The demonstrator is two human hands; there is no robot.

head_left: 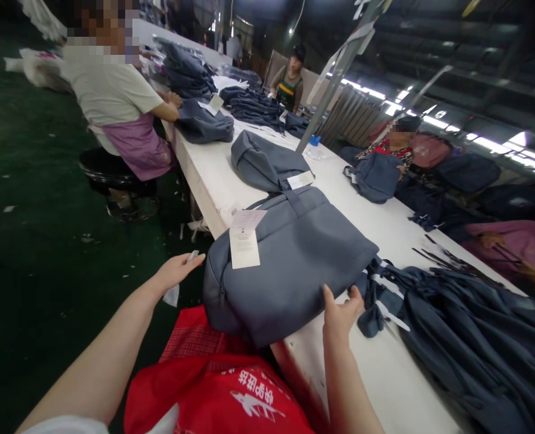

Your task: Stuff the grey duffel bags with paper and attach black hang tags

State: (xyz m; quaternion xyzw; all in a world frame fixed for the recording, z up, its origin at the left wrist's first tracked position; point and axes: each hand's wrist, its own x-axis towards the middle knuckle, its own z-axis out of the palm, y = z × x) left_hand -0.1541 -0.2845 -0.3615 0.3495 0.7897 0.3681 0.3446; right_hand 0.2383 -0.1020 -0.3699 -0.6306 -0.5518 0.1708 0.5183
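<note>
A dark grey-blue backpack (289, 259) lies in front of me, its near end hanging over the table edge. A cream paper tag (244, 250) rests on its upper left part. Just left of the backpack, my left hand (181, 271) is closed on a white paper slip (172, 295), whose ends stick out above and below the fingers. My right hand (343, 310) is at the bag's lower right edge, thumb and fingers apart, with the thumb against the fabric. Whether its fingers reach under the bag is hidden.
The white table (204, 181) runs away from me. Another tagged backpack (269, 160) lies just beyond mine. Dark bag pieces (466, 337) are heaped at right. A person in a purple apron (136, 144) sits at left; other people work across the table. A slanted metal pole (335, 78) rises behind.
</note>
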